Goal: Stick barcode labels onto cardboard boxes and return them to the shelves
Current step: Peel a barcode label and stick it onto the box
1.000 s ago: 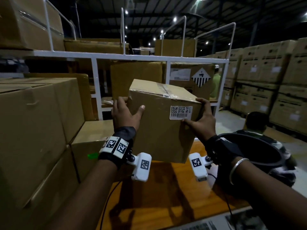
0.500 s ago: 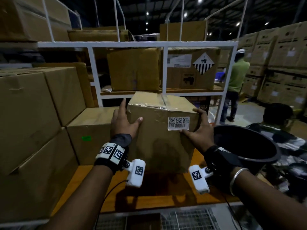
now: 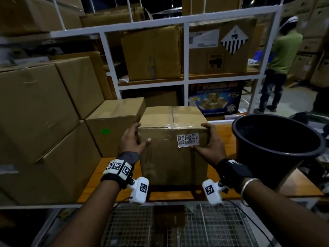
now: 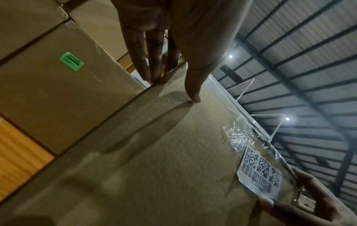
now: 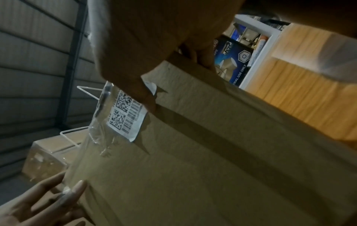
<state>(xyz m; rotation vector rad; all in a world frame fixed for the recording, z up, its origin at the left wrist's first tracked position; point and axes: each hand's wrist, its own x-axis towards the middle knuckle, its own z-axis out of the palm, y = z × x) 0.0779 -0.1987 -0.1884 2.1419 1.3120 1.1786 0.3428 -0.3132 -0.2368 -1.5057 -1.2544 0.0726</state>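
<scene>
The left hand (image 3: 132, 139) lay flat on the box's (image 3: 170, 157) left side, fingers straight, thumb across its front. The box stood upright on the surface (image 3: 222, 193), label (image 3: 187, 140) facing the person. The right hand (image 3: 211, 145) clasped its right edge, thumb under the label.

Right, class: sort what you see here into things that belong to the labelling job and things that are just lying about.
Belongs to the job:
- cardboard box, held at its sides by the left hand and right hand
- barcode label on its front
- wooden shelf

Lying about:
- black bucket
- box with green sticker
- blue printed carton
</scene>
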